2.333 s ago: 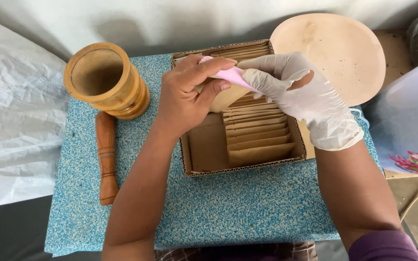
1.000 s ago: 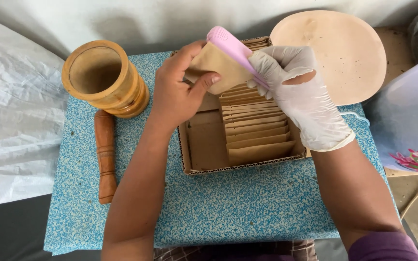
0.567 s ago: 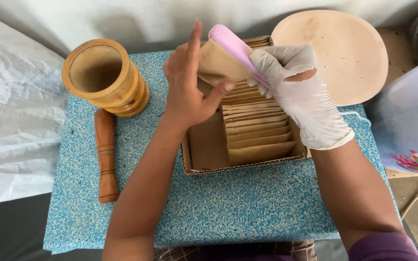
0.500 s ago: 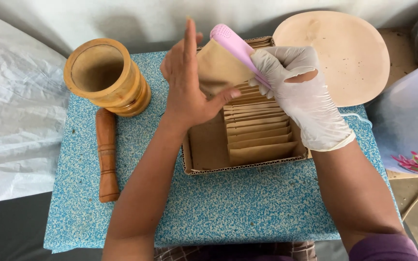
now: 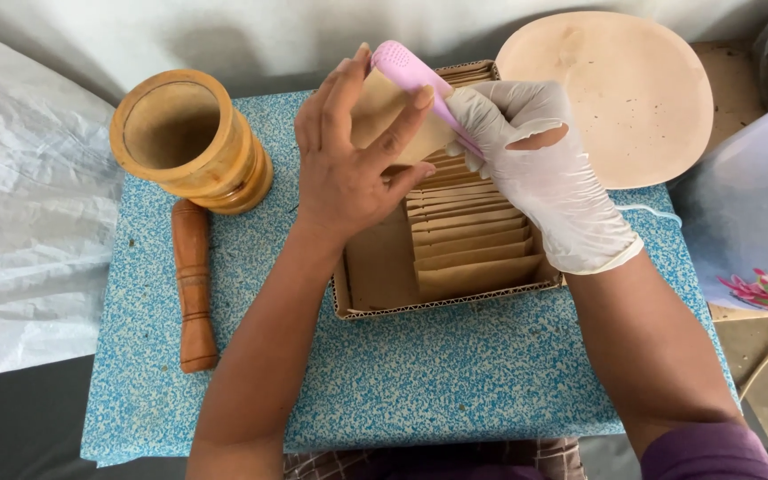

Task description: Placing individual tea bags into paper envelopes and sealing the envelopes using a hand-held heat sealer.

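Bare left hand (image 5: 348, 169) pinches brown paper packet (image 5: 384, 111) above cardboard box (image 5: 375, 267); gloved right hand (image 5: 544, 178) grips pink scoop (image 5: 415, 76), long axis slanting up-left into the packet.

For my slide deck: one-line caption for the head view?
Left hand and gloved right hand hold a paper packet and pink scoop over a cardboard box.

A single head-worn camera looks steeply down from close above a blue speckled table (image 5: 455, 382). The wearer's forearms enter from 6 o'clock; a wall runs along 12 o'clock. No second view shares the scene.
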